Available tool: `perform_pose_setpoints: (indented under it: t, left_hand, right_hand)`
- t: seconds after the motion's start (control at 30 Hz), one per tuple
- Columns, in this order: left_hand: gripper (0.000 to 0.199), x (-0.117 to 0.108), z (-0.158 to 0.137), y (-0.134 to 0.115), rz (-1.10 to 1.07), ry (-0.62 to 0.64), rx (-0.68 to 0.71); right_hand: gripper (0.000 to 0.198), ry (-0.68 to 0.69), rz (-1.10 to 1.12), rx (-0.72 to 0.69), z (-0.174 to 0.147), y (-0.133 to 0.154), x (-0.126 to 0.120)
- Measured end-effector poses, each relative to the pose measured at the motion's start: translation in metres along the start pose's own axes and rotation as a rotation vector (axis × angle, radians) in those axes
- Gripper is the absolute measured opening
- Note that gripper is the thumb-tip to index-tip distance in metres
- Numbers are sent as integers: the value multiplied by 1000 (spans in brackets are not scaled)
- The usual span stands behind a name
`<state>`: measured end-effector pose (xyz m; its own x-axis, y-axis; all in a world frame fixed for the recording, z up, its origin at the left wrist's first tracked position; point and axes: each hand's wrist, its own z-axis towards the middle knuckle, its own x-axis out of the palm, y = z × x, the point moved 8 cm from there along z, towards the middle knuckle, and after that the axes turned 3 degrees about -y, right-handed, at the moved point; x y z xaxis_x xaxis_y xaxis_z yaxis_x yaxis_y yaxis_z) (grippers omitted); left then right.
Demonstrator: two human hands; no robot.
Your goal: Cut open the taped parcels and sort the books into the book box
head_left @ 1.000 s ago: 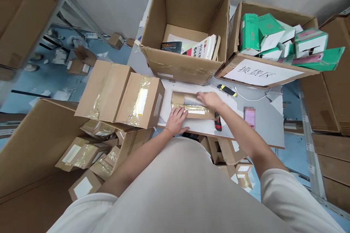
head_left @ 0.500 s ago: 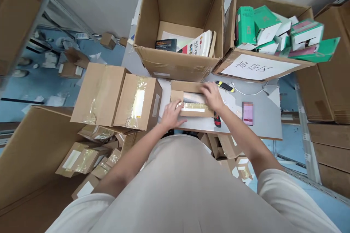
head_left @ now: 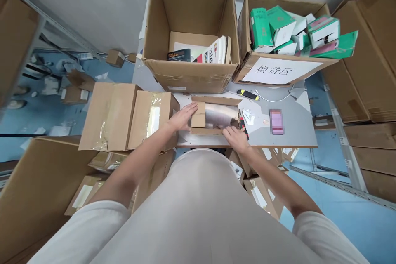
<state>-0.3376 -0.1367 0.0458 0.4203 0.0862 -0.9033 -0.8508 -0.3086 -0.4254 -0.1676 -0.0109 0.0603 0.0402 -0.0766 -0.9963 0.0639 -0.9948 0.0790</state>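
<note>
A small cardboard box (head_left: 198, 120) lies opened on the table in front of me. Its left flap is folded over that end, and a shiny, silvery-grey item (head_left: 220, 114) shows inside; I cannot tell its kind. My left hand (head_left: 184, 118) grips the box's left end, fingertips on the upper left edge. At the near wall, toward the right corner, my right hand (head_left: 235, 137) has its fingers curled over the rim. A red and black cutter (head_left: 243, 123) lies just right of the box, partly hidden. White paper scraps (head_left: 248, 116) are beside it.
Behind stands a large open carton (head_left: 192, 76) holding books. Right of it, another carton (head_left: 243, 47) with a handwritten sign holds green boxes. A yellow and black cutter (head_left: 248, 94) and a phone (head_left: 276, 122) lie on the table. Taped boxes (head_left: 116, 117) stand at left.
The box's taped top has been opened, baring the silvery item. My right hand moved from the far edge to the near edge; my left hand shifted to the left end.
</note>
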Motion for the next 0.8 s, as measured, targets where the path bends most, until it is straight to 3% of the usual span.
perform_pose_setpoints:
  t: [0.23, 0.37, 0.5, 0.57, 0.7, 0.8]
  left_hand:
    - [101, -2, 2, 2, 74, 66, 28]
    - [90, -10, -5, -14, 186, 149, 3]
    - [45, -13, 11, -61, 154, 116, 86]
    - [35, -3, 25, -87, 186, 145, 159]
    - [33, 12, 42, -104, 394, 272, 127]
    - [43, -6, 32, -97, 456, 196, 14]
  right_hand:
    - [44, -45, 221, -72, -44, 22, 35]
    - [42, -74, 409, 10, -39, 3, 15]
    - [40, -101, 451, 151, -13, -32, -21]
    - [37, -75, 367, 202, 10, -45, -31]
    - [51, 76, 133, 142, 57, -48, -27]
    - [71, 208, 5, 191, 75, -54, -14]
